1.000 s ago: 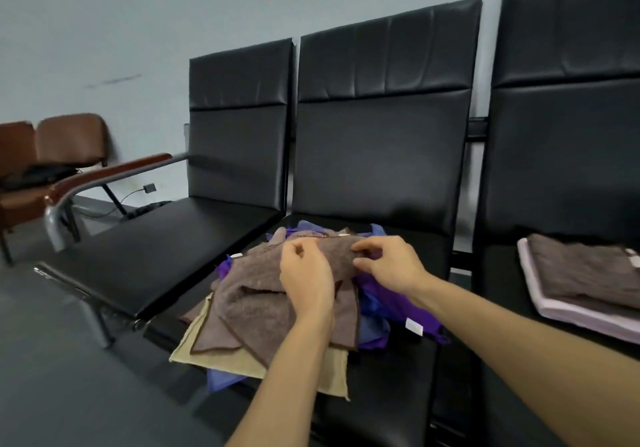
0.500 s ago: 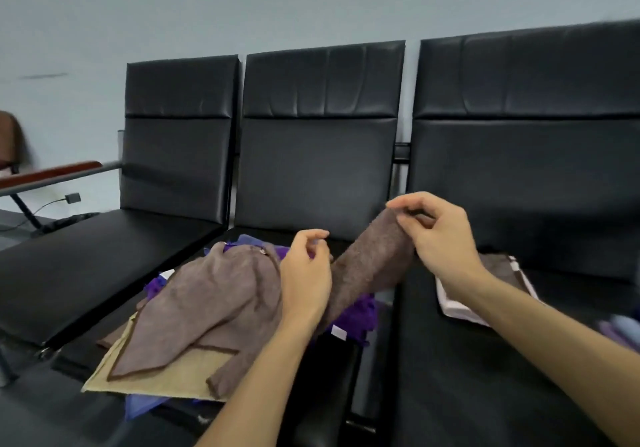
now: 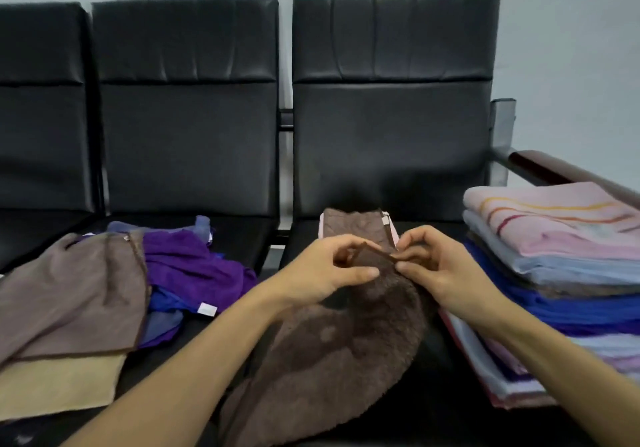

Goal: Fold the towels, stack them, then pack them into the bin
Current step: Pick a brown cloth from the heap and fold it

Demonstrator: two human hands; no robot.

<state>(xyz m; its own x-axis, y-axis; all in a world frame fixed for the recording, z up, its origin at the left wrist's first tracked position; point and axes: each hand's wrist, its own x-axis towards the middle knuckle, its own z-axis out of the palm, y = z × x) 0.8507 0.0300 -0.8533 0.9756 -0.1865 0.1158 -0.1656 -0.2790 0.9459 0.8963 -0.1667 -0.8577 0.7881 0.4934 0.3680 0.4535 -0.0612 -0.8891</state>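
On the right-hand black seat (image 3: pixel 433 394) we find the brown towel (image 3: pixel 332 342) lying crumpled. It is fleecy, has a darker stitched hem, and trails toward the front edge. The left hand (image 3: pixel 322 270) and right hand (image 3: pixel 440 266) each pinch that hem between thumb and fingertips, close together and raised off the cushion. Behind them lies a folded brown towel (image 3: pixel 353 221) with a small tab at its corner. A white label (image 3: pixel 207 309) shows on the loose heap (image 3: pixel 187 263) on the middle seat. We can read no writing on either. A folded stack (image 3: pixel 554 239) fills the seat's right side below the armrest (image 3: pixel 554 169). A strip of dark cushion shows between the stack and the towel.
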